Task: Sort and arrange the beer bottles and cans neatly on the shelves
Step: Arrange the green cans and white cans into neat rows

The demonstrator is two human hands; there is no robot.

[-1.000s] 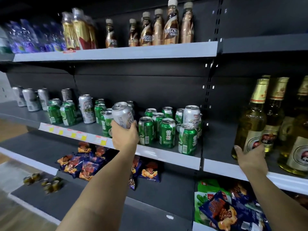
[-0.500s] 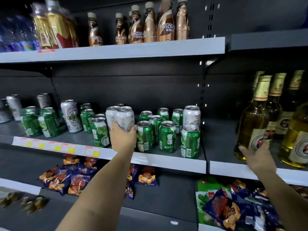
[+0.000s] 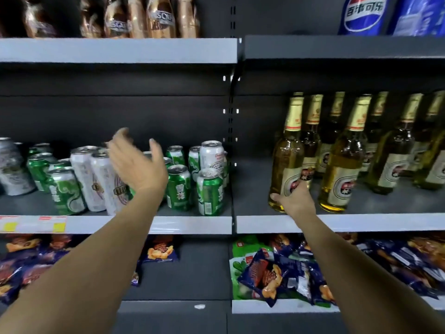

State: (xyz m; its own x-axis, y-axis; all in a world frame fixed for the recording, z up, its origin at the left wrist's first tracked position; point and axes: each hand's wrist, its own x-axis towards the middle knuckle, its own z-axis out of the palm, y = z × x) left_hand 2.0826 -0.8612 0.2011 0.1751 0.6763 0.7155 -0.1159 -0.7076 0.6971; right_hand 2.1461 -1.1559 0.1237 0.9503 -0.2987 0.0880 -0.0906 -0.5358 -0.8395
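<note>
Fingers spread, the left hand [image 3: 137,162] hovers empty above the white cans [image 3: 96,179]; the right hand [image 3: 295,197] grips the front bottle's [image 3: 287,165] base, probably to straighten it.

Blue Pepsi pack [image 3: 362,14] reads "百事可乐"; brown bottle [image 3: 160,18] label shows "SCAF".

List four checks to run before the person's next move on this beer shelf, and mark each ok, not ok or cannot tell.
1. Left hand free of any can: ok, fingers spread.
2. Two tall white cans standing upright by the shelf front: ok.
3. Right hand gripping the front beer bottle: ok, fingers round its base.
4. Green cans in tidy rows: not ok, scattered.
5. That bottle standing flat on the shelf: cannot tell.
</note>
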